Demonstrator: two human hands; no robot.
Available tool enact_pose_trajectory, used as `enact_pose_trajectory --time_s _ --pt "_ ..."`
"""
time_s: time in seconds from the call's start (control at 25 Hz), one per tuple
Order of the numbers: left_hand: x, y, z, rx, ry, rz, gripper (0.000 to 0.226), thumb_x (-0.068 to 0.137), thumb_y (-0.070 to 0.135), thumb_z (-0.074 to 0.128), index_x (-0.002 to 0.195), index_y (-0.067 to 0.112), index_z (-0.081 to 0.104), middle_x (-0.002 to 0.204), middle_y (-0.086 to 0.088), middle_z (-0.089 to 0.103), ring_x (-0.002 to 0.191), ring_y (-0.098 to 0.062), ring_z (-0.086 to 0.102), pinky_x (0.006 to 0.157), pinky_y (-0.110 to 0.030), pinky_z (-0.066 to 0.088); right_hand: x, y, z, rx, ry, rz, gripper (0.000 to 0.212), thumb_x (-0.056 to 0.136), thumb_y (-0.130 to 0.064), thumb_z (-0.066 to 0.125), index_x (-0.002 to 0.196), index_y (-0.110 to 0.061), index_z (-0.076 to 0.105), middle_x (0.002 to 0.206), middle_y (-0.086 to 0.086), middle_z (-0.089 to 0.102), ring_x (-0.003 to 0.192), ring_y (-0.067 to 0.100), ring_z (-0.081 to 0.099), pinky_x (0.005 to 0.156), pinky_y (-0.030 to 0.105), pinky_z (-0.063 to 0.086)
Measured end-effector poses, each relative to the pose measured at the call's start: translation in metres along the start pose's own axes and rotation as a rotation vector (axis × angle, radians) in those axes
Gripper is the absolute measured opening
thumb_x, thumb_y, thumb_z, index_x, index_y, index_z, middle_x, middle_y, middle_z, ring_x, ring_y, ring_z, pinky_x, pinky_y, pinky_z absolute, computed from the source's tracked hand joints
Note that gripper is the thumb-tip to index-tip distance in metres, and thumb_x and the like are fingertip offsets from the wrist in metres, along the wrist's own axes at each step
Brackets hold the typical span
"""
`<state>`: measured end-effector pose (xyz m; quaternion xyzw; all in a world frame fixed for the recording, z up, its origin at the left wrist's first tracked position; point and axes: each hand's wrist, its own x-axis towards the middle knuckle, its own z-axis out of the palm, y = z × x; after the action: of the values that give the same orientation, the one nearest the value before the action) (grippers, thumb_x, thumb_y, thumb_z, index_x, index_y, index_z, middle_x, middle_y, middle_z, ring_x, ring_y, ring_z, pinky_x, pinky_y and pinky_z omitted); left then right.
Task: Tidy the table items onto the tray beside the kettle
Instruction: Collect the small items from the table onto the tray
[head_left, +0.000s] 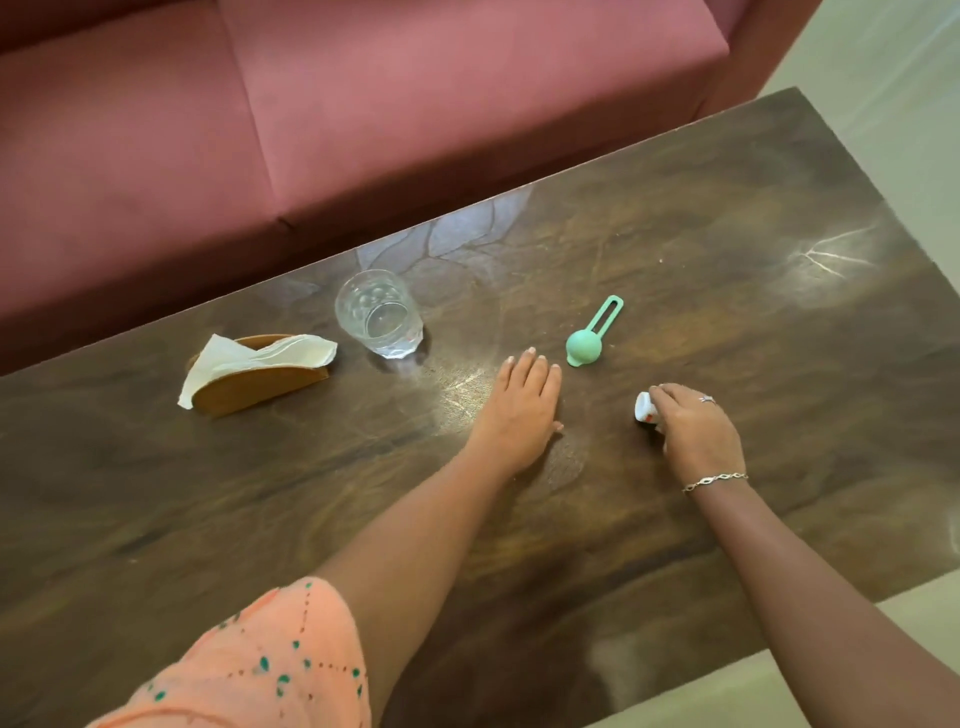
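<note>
Small white bottle (645, 408) with a red-marked label, toward the near right of the table (779, 260), cap end poking out leftward from under the right hand (693, 431), fingers curled over it in a grip. Hard to tell whether lying flat or only tilted. Probably light, rigid plastic, smooth and apt to roll; best taken round the body rather than by the cap, in case of a loose lid. Just to the left, left hand (522, 402) spread flat, fingers straight, palm on the wood, holding nothing. Just beyond, green scoop (587, 345), bowl nearest, slotted handle pointing away: light, easily pinched by the handle. Further left, clear glass (379, 314), upright, seemingly empty — fragile, slippery, best wrapped round the wall. Beyond that, wooden napkin holder (260, 384) with white napkins (249, 356) flopping out — soft, likely to slip free. No tray or kettle in view.
</note>
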<state>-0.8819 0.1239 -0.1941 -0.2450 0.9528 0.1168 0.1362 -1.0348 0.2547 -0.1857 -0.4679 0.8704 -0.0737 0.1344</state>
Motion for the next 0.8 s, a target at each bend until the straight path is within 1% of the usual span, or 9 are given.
enact_pose_trajectory --time_s 0.12,0.2,0.28,0.36,0.4,0.48,0.6,0.68,0.8 --pt "0.033 0.005 -0.004 -0.008 0.033 0.051 0.068 0.087 0.031 0.058 0.140 0.004 0.025 0.144 -0.016 0.033 0.139 -0.033 0.021 0.116 -0.044 0.014 0.003 0.005 0.002 -0.031 0.016 0.014 0.024 0.069 0.014 0.055 0.086 0.001 0.065 0.090 0.019 0.065 0.079 0.038 0.059 0.061 0.040 0.046" --pt "0.051 0.010 -0.005 -0.013 0.054 0.075 0.066 0.087 0.026 0.059 0.139 0.005 0.026 0.146 -0.015 0.032 0.138 -0.031 0.023 0.114 -0.043 0.018 0.004 0.005 0.003 -0.055 0.041 -0.001 0.021 0.066 0.013 0.059 0.083 0.001 0.065 0.085 0.019 0.065 0.073 0.037 0.060 0.058 0.039 0.047" --pt "0.066 0.013 -0.005 0.018 0.056 0.104 0.064 0.090 0.023 0.055 0.142 0.004 0.022 0.150 -0.015 0.026 0.139 -0.029 0.022 0.113 -0.042 0.020 0.004 0.004 0.002 -0.104 0.088 -0.055 0.025 0.052 0.015 0.069 0.071 -0.001 0.065 0.071 0.016 0.065 0.056 0.033 0.059 0.047 0.031 0.047" --pt "0.075 0.014 -0.005 0.046 0.059 0.122 0.056 0.093 0.017 0.047 0.142 0.003 0.022 0.148 -0.017 0.028 0.135 -0.030 0.028 0.111 -0.040 0.025 0.003 0.001 -0.001 -0.132 0.118 -0.088 0.031 0.040 0.014 0.075 0.062 -0.004 0.064 0.061 0.012 0.063 0.046 0.028 0.057 0.040 0.024 0.044" --pt "0.078 0.016 -0.005 0.051 0.062 0.123 0.051 0.095 0.013 0.042 0.141 0.002 0.024 0.144 -0.018 0.032 0.130 -0.032 0.033 0.107 -0.040 0.030 0.003 0.001 -0.002 -0.132 0.113 -0.088 0.031 0.039 0.014 0.076 0.060 -0.005 0.063 0.059 0.010 0.062 0.045 0.027 0.057 0.039 0.023 0.044" --pt "0.080 0.019 -0.006 0.040 0.071 0.104 0.042 0.096 0.008 0.037 0.137 0.002 0.029 0.132 -0.018 0.041 0.115 -0.033 0.043 0.095 -0.040 0.038 0.004 0.002 -0.001 -0.137 0.095 -0.094 0.031 0.038 0.012 0.078 0.058 -0.007 0.063 0.058 0.009 0.061 0.044 0.026 0.056 0.038 0.022 0.043" --pt "0.080 0.023 -0.006 -0.018 0.099 0.048 0.031 0.095 0.005 0.038 0.125 0.002 0.041 0.118 -0.018 0.046 0.100 -0.032 0.047 0.077 -0.038 0.041 0.004 0.004 -0.001 -0.167 0.100 -0.094 0.032 0.037 0.010 0.079 0.057 -0.008 0.062 0.057 0.007 0.061 0.043 0.025 0.056 0.038 0.021 0.041" --pt "0.078 0.025 -0.007 -0.091 0.103 -0.006 0.026 0.093 0.004 0.043 0.118 0.002 0.045 0.114 -0.018 0.046 0.096 -0.032 0.047 0.072 -0.037 0.041 0.004 0.005 0.000 -0.174 0.122 -0.092 0.033 0.036 0.011 0.078 0.057 -0.008 0.062 0.057 0.008 0.061 0.043 0.025 0.055 0.038 0.021 0.041" --pt "0.069 0.025 -0.010 -0.192 0.126 -0.069 0.028 0.089 0.001 0.048 0.117 0.002 0.046 0.113 -0.017 0.045 0.094 -0.032 0.046 0.070 -0.037 0.044 0.005 0.006 0.003 -0.161 0.138 -0.090 0.033 0.037 0.014 0.077 0.058 -0.006 0.062 0.058 0.010 0.061 0.044 0.027 0.056 0.039 0.023 0.043"
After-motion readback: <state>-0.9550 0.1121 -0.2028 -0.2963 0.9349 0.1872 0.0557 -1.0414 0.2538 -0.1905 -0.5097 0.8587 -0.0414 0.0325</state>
